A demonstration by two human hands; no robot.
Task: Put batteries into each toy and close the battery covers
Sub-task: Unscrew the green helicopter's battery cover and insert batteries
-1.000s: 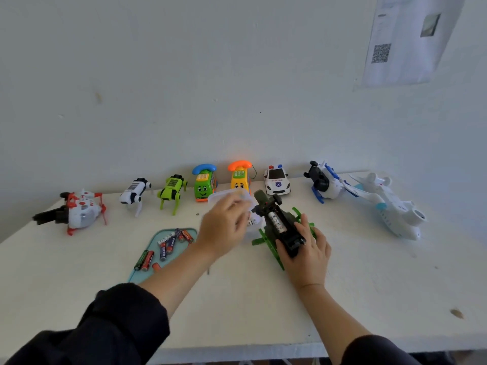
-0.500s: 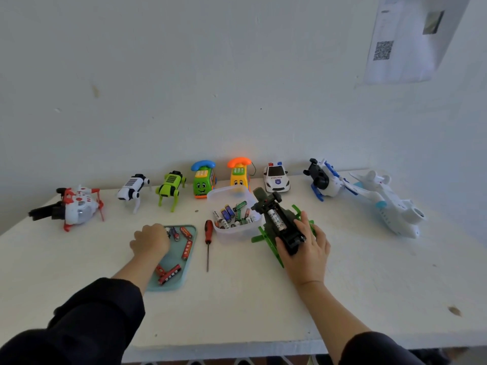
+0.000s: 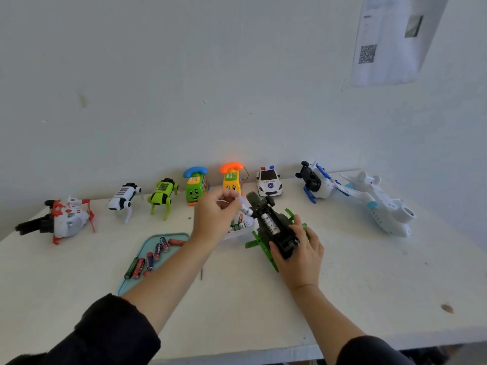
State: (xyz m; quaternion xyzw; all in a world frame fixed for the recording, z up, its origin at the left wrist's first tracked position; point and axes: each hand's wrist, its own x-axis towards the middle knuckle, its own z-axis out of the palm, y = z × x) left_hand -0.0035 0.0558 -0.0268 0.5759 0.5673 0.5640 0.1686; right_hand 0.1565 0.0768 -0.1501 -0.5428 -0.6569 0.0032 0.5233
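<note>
Two hands at the green helicopter, one battery pinched

One battery (image 3: 271, 225) already lies in the open underside bay of the dark green helicopter toy (image 3: 274, 227), which rests belly-up on the white table (image 3: 342, 285); my right hand (image 3: 299, 255) curls round its near end; my left hand (image 3: 216, 219), just left of the helicopter, pinches a white battery (image 3: 244, 208) at the fingertips, its tip close to the bay; left of the helicopter sit a clear tub of batteries (image 3: 238, 230) and, farther, a teal tray (image 3: 147, 248) of loose cells.

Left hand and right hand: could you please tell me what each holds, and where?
Left hand pinches a white battery by its upper end; right hand grips the dark-green helicopter toy at its rear.
</note>
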